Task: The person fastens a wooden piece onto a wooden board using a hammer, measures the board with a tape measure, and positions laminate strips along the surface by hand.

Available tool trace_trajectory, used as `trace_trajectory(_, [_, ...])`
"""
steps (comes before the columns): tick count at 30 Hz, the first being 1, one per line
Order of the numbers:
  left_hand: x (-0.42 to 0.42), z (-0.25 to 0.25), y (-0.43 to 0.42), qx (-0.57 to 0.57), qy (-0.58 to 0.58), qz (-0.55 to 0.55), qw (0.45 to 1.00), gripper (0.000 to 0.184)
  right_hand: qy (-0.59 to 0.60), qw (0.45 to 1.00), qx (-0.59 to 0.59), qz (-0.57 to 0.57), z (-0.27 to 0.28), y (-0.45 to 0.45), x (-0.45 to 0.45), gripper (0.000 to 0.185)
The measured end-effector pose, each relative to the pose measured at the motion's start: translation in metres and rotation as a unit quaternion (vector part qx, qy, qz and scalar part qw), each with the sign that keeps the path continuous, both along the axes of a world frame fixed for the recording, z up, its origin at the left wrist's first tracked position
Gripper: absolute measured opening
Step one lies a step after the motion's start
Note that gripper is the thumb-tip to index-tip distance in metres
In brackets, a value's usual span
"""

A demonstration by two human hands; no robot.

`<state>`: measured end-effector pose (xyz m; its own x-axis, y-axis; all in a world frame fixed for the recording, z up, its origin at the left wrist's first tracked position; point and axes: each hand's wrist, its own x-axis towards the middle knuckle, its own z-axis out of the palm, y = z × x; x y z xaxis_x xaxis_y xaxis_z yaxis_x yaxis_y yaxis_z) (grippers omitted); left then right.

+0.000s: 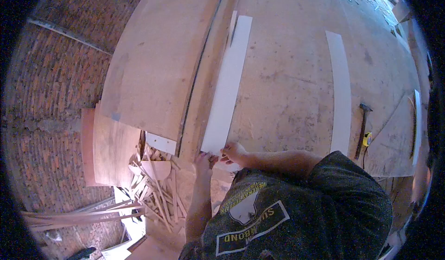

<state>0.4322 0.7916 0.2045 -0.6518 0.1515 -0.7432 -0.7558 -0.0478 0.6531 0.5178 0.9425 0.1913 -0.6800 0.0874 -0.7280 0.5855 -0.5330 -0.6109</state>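
A long white board [230,86] lies on the wooden worktop, running away from me alongside a raised wooden rail. Both my hands are close together at its near end. My left hand [204,161] is closed by the board's near left corner, its fingers curled inward. Just to the right, my right hand [234,153] has its fingers bent in a pinch by the near right corner. Whatever is between the fingers of either hand is too small to make out.
A second white strip [341,90] lies farther right. Beyond it are a hammer [363,125] and a yellow tape measure [367,139]. The wooden rail [206,74] crosses the worktop [287,65]. Wood offcuts [160,186] are piled at lower left, near a brick wall [51,79].
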Motion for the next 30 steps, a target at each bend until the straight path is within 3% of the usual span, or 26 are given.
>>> trace_trajectory(6, [-0.014,-0.015,0.018,0.002,0.029,-0.024,0.999,0.01,-0.024,0.997,0.032,-0.072,0.007,0.011,-0.013,0.021])
trace_trajectory(10, [-0.024,-0.009,0.038,-0.006,0.032,-0.067,0.997,0.005,0.026,0.985,0.123,-0.118,-0.042,0.007,-0.021,0.022])
trace_trajectory(11, [-0.024,-0.002,0.047,-0.024,0.037,-0.058,0.997,0.006,0.027,0.977,0.171,-0.125,-0.04,0.005,-0.017,0.026])
trace_trajectory(13, [-0.022,0.023,0.069,-0.06,0.045,-0.041,0.996,0.01,0.027,0.954,0.264,-0.139,0.022,0.015,-0.011,0.036])
trace_trajectory(16, [-0.035,0.018,0.081,-0.058,0.013,-0.053,0.997,0.008,0.083,0.927,0.337,-0.141,0.023,0.023,-0.012,0.043])
trace_trajectory(19, [-0.033,0.018,0.101,-0.067,0.054,-0.016,0.996,0.011,0.147,0.944,0.204,-0.214,0.047,0.03,-0.018,0.05])
trace_trajectory(21, [-0.042,-0.003,0.103,-0.119,0.095,-0.05,0.987,0.012,0.189,0.94,0.114,-0.26,0.076,0.039,-0.023,0.054])
trace_trajectory(23, [-0.049,-0.011,0.107,-0.146,0.123,-0.086,0.978,0.013,0.186,0.941,0.161,-0.231,0.094,0.051,-0.025,0.063])
trace_trajectory(25, [-0.053,-0.01,0.11,-0.15,0.135,-0.125,0.971,0.015,0.135,0.93,0.312,-0.142,0.093,0.064,-0.023,0.072])
trace_trajectory(27, [-0.07,-0.062,0.1,-0.255,0.252,-0.203,0.911,0.015,0.087,0.907,0.402,-0.094,0.056,0.068,-0.028,0.074])
trace_trajectory(29, [-0.072,-0.063,0.107,-0.249,0.255,-0.197,0.913,0.016,0.054,0.901,0.423,-0.078,0.029,0.07,-0.034,0.071])
trace_trajectory(30, [-0.06,-0.024,0.122,-0.192,0.201,-0.152,0.949,0.017,0.044,0.906,0.415,-0.075,0.024,0.071,-0.036,0.07])
